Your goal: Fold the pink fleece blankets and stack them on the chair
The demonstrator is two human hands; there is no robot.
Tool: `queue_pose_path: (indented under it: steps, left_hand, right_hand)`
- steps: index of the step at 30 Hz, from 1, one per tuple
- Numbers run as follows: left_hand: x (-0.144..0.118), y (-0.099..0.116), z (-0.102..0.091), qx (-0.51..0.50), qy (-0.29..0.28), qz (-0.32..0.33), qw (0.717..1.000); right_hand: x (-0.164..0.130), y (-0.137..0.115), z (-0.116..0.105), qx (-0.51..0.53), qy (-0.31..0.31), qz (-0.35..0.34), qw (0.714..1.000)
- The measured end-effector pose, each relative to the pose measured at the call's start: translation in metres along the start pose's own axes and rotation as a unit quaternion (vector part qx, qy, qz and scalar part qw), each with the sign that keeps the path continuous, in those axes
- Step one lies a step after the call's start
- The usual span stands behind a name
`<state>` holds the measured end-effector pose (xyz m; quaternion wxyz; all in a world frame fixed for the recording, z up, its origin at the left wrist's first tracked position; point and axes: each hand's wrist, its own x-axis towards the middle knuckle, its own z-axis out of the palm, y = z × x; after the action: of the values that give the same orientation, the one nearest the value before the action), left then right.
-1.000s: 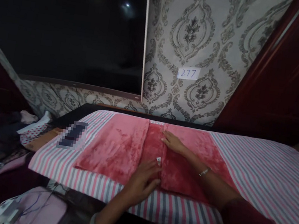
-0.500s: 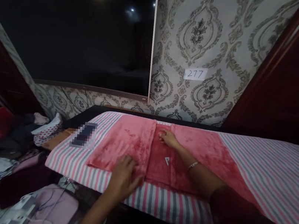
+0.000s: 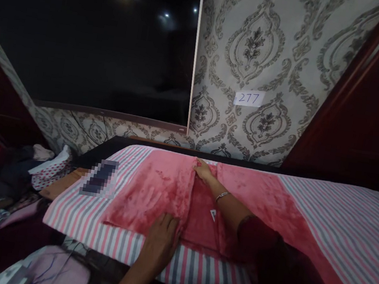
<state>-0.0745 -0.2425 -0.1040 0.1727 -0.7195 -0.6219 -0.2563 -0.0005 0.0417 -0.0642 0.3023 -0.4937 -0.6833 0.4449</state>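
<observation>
Cloth (image 3: pixel 153 193) on sheet (image 3: pixel 324 214), perhaps phone (image 3: pixel 99 177) leftward

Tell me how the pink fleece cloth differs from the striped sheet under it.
The pink fleece cloth is plain and fuzzy; the striped sheet has pink, grey and white stripes. The cloth is folded, with flaps meeting near the middle; the sheet lies flat and spreads much wider. Both are fabric.

Dim room, and the light falls mostly on the far wallpaper (image 3: pixel 260 53) and the striped sheet (image 3: pixel 342 217). Two small glare spots glint on the dark screen (image 3: pixel 85 31). Near left corner sinks into murky shadow, edges bend with wide-angle distortion, and a pixelated patch (image 3: pixel 99 177) sits left.
</observation>
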Motion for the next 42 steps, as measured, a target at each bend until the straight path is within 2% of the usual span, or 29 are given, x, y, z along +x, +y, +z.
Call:
queue_pose_path:
  steps: [3,6,10,13,16,20,23,27,32,34,38,40,42]
  left_hand:
    - [0.003,0.000,0.000,0.018,0.006,0.007,1.000]
    - [0.006,-0.002,-0.003,0.039,0.053,0.025,0.998]
    - [0.014,0.001,-0.010,0.028,0.100,0.028,0.994]
    - [0.019,0.013,-0.007,-0.008,0.083,0.044,0.996]
    - [0.019,0.025,0.006,-0.020,0.065,0.047,0.997]
    - [0.017,0.031,0.018,-0.029,0.092,0.045,0.994]
    - [0.020,0.032,0.016,-0.027,0.109,0.045,0.993]
    - [0.025,0.037,0.012,0.010,0.062,0.078,0.995]
    - [0.028,0.038,0.012,-0.030,0.088,0.076,0.993]
    - [0.030,0.040,0.013,-0.048,0.067,0.051,0.995]
    - [0.029,0.049,0.012,-0.039,-0.034,0.040,0.998]
    - [0.026,0.052,0.005,-0.067,-0.071,0.032,0.995]
    - [0.026,0.049,-0.011,-0.145,-0.098,0.023,0.984]
  right_hand:
    - [0.006,0.003,0.006,-0.027,0.018,-0.030,0.999]
    - [0.010,0.001,0.006,-0.049,0.039,-0.063,0.996]
    - [0.013,-0.003,-0.008,-0.078,0.073,-0.073,0.992]
    - [0.010,0.005,-0.023,-0.109,0.098,-0.052,0.988]
    - [0.004,0.016,-0.032,-0.140,0.106,-0.027,0.984]
    - [0.002,0.021,-0.032,-0.160,0.108,-0.033,0.981]
    - [0.005,0.017,-0.030,-0.164,0.113,-0.045,0.979]
    - [0.007,0.017,-0.031,-0.176,0.108,-0.022,0.978]
    - [0.002,0.017,-0.034,-0.190,0.085,-0.016,0.978]
    - [-0.001,0.017,-0.035,-0.197,0.073,-0.018,0.978]
    - [-0.010,0.017,-0.038,-0.214,0.046,-0.029,0.975]
    - [-0.015,0.015,-0.041,-0.226,0.035,-0.036,0.973]
    - [-0.022,0.010,-0.043,-0.239,0.029,-0.043,0.970]
